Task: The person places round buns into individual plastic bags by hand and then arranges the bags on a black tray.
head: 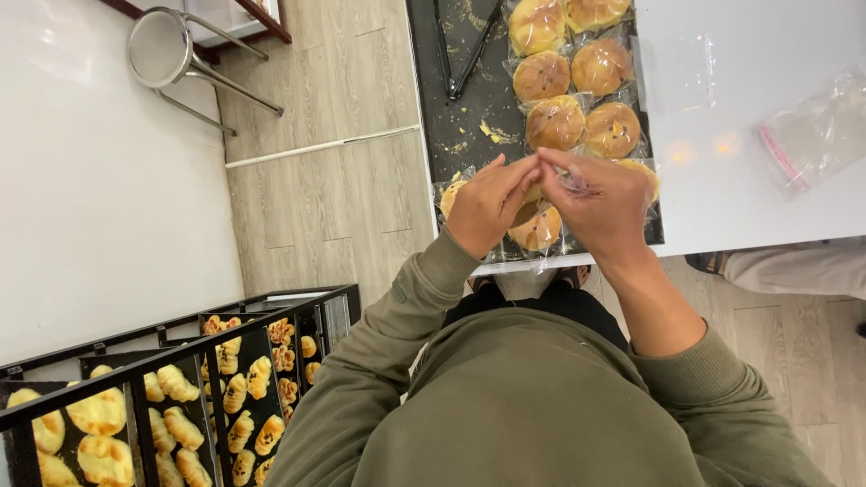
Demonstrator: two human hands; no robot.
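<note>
Near left, our rack holds trays of pale pastries. At centre, left hand and right hand pinch shut on a clear wrapper; its axis we cannot tell. Beneath, dark tray carries wrapped round buns running near to far. Far right: loose bags.

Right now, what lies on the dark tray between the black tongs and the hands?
In the head view, only scattered crumbs on the dark tray separate the black tongs from the left hand and right hand.
</note>
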